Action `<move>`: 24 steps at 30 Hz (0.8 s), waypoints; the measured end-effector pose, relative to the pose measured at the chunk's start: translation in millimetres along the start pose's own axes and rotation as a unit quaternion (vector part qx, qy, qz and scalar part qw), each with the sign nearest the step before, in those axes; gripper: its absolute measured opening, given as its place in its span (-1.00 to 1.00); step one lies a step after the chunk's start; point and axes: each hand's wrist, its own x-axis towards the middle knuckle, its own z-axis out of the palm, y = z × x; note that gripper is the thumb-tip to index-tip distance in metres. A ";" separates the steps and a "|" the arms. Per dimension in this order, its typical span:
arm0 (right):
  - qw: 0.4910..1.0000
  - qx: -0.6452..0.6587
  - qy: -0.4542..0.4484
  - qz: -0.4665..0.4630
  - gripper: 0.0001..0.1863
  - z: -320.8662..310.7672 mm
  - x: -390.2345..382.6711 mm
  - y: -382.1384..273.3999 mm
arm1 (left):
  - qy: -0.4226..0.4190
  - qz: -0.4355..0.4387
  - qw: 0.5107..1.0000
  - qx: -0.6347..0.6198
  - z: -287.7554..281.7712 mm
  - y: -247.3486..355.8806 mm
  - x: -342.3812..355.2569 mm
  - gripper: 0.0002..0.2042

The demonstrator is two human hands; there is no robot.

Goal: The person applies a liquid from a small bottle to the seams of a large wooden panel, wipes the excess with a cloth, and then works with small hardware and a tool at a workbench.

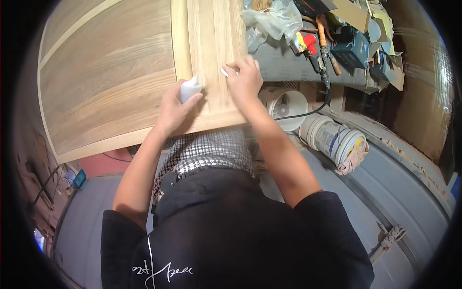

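Observation:
A pale wooden panel with raised frame strips lies before me. Over its near right part, my left hand is wrapped round a small white squeeze bottle, whose narrow tip points up and away. My right hand is closed at the panel's right edge strip, its thumb and forefinger pinching a small white piece. Whether that piece is a cap or something else I cannot tell. The two hands are apart, with bare wood between them.
At the right, a grey-covered surface carries a clear plastic bag, a red and yellow tool, an orange-handled tool with a black cable, and boxes. Below stand a white bucket and a lidded pail with a cloth.

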 end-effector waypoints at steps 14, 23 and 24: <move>0.999 0.019 0.029 -0.009 -0.84 4.2 11.1 7.2 | 0.001 -0.014 1.000 0.018 0.7 -5.3 0.9 -0.72; 1.000 0.019 0.001 0.001 -0.86 0.8 -0.7 0.7 | 0.019 -0.006 1.000 0.022 1.6 -11.7 -4.2 -0.65; 1.000 0.021 0.008 0.002 -0.86 4.8 15.3 -1.0 | 0.019 -0.009 0.999 0.029 4.1 -11.3 -2.4 -0.68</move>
